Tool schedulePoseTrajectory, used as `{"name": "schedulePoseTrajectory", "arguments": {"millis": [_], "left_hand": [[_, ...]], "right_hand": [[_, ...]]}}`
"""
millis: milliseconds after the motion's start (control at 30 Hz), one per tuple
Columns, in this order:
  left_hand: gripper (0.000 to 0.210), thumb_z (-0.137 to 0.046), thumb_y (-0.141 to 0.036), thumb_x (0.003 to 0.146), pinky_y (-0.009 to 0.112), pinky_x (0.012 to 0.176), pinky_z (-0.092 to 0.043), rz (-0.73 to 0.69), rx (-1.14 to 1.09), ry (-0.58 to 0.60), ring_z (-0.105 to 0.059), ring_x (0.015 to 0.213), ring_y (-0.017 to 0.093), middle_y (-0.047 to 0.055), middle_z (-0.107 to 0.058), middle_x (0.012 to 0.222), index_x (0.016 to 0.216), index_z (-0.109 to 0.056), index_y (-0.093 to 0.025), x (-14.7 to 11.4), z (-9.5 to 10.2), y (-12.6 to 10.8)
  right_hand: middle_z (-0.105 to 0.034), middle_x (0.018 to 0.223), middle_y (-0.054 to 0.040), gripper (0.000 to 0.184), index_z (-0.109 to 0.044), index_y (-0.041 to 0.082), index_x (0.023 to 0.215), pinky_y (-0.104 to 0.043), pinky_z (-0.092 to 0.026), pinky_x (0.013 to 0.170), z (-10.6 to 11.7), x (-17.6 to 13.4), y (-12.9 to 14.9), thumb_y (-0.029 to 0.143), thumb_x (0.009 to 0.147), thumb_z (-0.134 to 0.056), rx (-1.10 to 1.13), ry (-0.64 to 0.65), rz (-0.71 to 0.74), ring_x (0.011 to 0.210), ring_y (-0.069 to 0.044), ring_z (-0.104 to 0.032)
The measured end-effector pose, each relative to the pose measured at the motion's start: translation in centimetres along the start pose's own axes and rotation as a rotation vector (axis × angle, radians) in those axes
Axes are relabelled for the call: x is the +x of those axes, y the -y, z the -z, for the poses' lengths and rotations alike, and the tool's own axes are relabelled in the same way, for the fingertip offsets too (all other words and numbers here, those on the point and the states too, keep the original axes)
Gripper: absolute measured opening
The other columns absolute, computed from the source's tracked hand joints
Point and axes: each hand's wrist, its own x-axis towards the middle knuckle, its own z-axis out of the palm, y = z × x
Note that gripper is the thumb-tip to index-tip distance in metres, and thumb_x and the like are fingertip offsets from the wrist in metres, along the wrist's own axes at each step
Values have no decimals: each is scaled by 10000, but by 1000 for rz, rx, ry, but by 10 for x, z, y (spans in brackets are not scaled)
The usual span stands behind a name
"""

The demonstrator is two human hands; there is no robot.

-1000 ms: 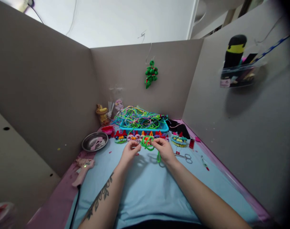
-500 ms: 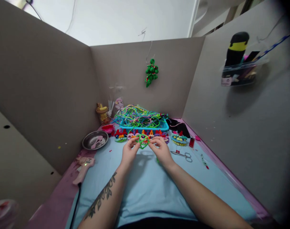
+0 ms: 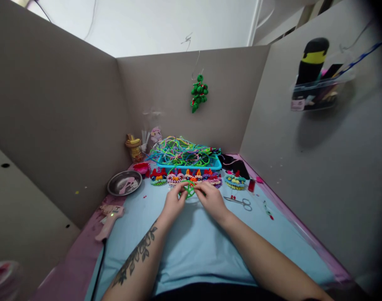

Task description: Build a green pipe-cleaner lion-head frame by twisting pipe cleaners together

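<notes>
Between my two hands is a green pipe cleaner (image 3: 189, 189), bent into crossing loops. My left hand (image 3: 175, 202) pinches its left side with thumb and fingers. On the other side, my right hand (image 3: 211, 201) pinches the strand at the right edge, fingers drawn together. Both hands hover over the light blue cloth (image 3: 197, 251). Just behind them stands a row of colourful fuzzy figures (image 3: 193, 175), partly hidden by the fingers. Another figure, yellow and blue (image 3: 235, 181), sits to the right.
A blue tray (image 3: 206, 169) heaped with coloured pipe cleaners (image 3: 184, 151) stands at the back. Scissors (image 3: 242, 203) lie on the right. At left are a metal bowl (image 3: 113, 189) and a pink glue gun (image 3: 108, 223) with its cord. Grey panels (image 3: 178, 96) enclose three sides.
My hands have drawn closer together and slightly lower. The green loops are now more bunched and turned, with the right fingers shifted toward the middle. The camera view has tilted slightly.
</notes>
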Motion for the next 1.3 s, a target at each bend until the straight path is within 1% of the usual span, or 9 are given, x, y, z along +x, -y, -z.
{"name": "schedulePoseTrajectory", "arguments": {"millis": [233,467,533,667,900,1033,1133,1200,1300], "left_hand": [[340,-472,-119,786,309,768,-436,-105,109,66,-552,837,181,73,-621,927,1107,-557,-192,0,-3,10],[321,-466,-123,797,324,814,-432,-157,109,97,-559,897,177,75,-626,1025,1094,-559,-202,-1,-3,11],[325,-471,-119,790,321,794,-435,-130,111,110,-562,870,177,69,-635,987,1090,-562,-204,-1,-4,11],[332,-470,-121,778,297,729,-430,-51,84,132,-551,773,165,38,-619,822,1091,-551,-194,-1,-3,8],[316,-469,-160,769,263,672,-416,54,-60,140,-521,700,138,-5,-549,732,1083,-503,-165,0,0,-4],[316,-524,-184,738,260,668,-411,66,-105,135,-522,719,142,0,-545,750,1054,-514,-169,0,0,-5],[324,-553,-176,719,245,638,-399,114,-182,132,-518,689,133,-8,-532,714,1042,-518,-165,0,-1,-3],[319,-559,-169,713,230,599,-384,162,-240,93,-506,641,119,-24,-511,669,1029,-519,-159,1,-2,1],[308,-585,-184,699,213,558,-360,211,-285,-3,-483,583,101,-41,-496,631,1001,-531,-158,3,-4,8]], "right_hand": [[-577,850,-36,171,-642,232,850,-242,-411,678,2,-1,-5,174,837,-482,-234,137,11,789,-155,-549],[-556,843,-34,182,-638,233,815,-243,-366,635,3,0,-2,116,808,-498,-337,220,40,778,-158,-506],[-547,839,-36,168,-633,228,799,-246,-362,637,3,1,-1,124,812,-502,-359,242,46,784,-161,-495],[-547,844,-40,138,-620,217,773,-256,-370,663,3,2,-1,139,816,-514,-343,268,57,803,-167,-490],[-570,860,-42,93,-591,205,841,-280,-402,723,-1,1,-9,157,820,-515,-175,166,65,830,-178,-513],[-575,852,-46,122,-603,201,811,-291,-414,734,0,2,-10,140,821,-499,-131,185,108,834,-180,-521],[-583,881,-57,143,-610,208,855,-321,-423,768,0,2,-8,142,825,-487,-116,178,143,878,-195,-521],[-583,941,-68,174,-599,215,938,-358,-421,813,0,2,-6,147,822,-489,-114,130,154,934,-213,-510],[-569,1024,-85,267,-556,221,1073,-413,-404,873,1,2,-2,182,812,-513,-130,36,140,1002,-237,-485]]}}
